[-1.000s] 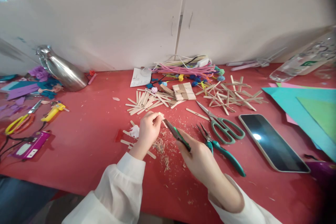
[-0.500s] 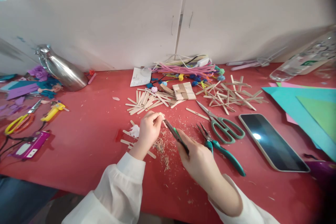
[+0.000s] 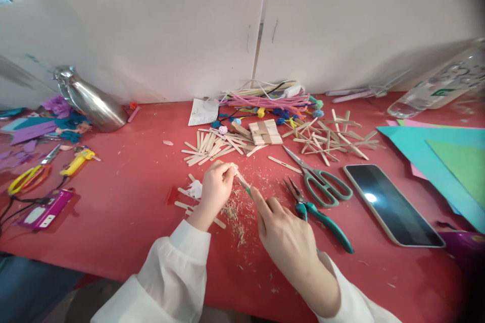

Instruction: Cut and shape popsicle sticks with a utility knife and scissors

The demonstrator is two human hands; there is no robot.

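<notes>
Fingers (image 3: 260, 204) well inside table edge (image 3: 113, 278)

Craft workspace, red table (image 3: 125, 202), scattered sticks (image 3: 208, 146)

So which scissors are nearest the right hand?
The green-handled pair, lying between the pliers and the phone; the other scissors, with yellow and orange handles, are at the far left.

In front of you, the red worktop (image 3: 125, 232) carries wooden sticks (image 3: 210, 146), scattered shavings (image 3: 237, 217), green-handled scissors (image 3: 322, 181), pliers (image 3: 318, 212) and a phone (image 3: 392, 204). To your left lie yellow-and-orange scissors (image 3: 32, 174), a yellow glue gun (image 3: 78, 162) and a steel jug (image 3: 93, 101), tilted in the view.
</notes>
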